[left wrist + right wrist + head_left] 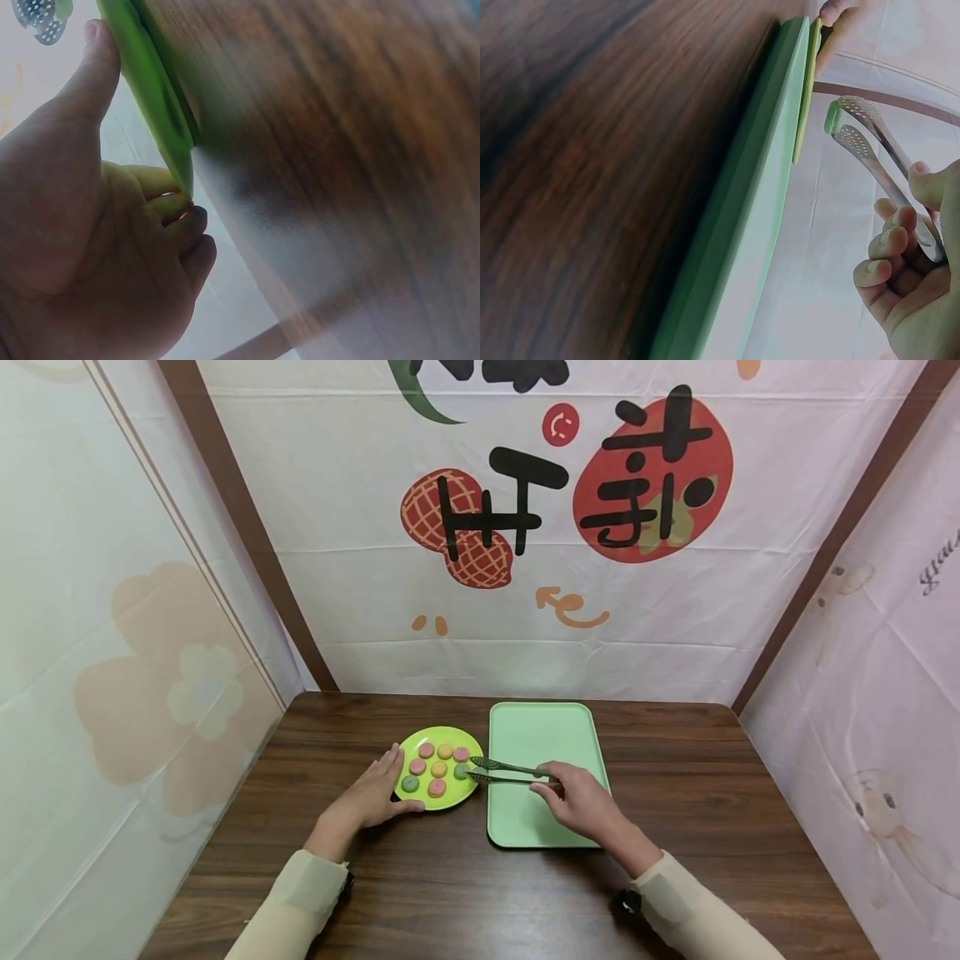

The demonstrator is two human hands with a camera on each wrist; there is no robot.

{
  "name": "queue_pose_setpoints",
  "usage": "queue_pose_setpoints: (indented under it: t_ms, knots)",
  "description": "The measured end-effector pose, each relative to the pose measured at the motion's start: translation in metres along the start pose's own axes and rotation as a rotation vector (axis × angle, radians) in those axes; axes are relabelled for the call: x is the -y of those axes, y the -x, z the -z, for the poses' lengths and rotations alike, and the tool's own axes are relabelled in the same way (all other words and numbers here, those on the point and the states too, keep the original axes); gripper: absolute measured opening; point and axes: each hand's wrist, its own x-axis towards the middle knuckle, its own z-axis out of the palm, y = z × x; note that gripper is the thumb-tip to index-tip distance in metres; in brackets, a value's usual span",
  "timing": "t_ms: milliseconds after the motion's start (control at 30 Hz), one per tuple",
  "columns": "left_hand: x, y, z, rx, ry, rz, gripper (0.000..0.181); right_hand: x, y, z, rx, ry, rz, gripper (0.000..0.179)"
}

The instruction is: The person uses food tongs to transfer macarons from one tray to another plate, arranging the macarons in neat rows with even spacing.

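Observation:
A yellow-green plate [452, 801] bears several small pink, yellow and green macarons [437, 787]. My left hand [375, 793] holds the plate's left side, fingers along the rim and thumb at the near edge; in the left wrist view the thumb lies against the plate [161, 112] and the fingers bend at its edge. My right hand [581, 797] grips metal tongs [513, 768] with perforated tips, reaching left across the tray to the plate. Between those tips is a green macaron [832, 118], seen raised in the right wrist view.
A light green rectangular tray [536, 727] lies right of the plate on the dark wooden table [690, 777]. Behind the table hangs a white printed cloth [660, 635], with more cloth at both sides.

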Motion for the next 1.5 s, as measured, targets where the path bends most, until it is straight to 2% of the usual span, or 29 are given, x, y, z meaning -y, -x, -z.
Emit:
queue_pose_setpoints:
  t_ms: [533, 967, 1233, 1500]
  knots:
    - [-0.001, -0.001, 0.001, 0.005, -0.008, -0.002, 0.118, 0.002, -0.01, -0.014, 0.042, 0.019, 0.055, 0.022]
    - [-0.001, 0.0, 0.001, 0.001, -0.005, 0.001, 0.117, 0.007, -0.017, -0.022, 0.062, 0.046, 0.064, 0.018]
    - [-0.004, 0.001, 0.002, 0.004, 0.0, 0.009, 0.116, 0.007, -0.021, -0.025, 0.091, 0.046, 0.061, 0.025]
    - [-0.004, 0.002, 0.002, 0.003, 0.0, 0.009, 0.116, 0.009, -0.026, -0.025, 0.108, 0.09, 0.059, 0.023]
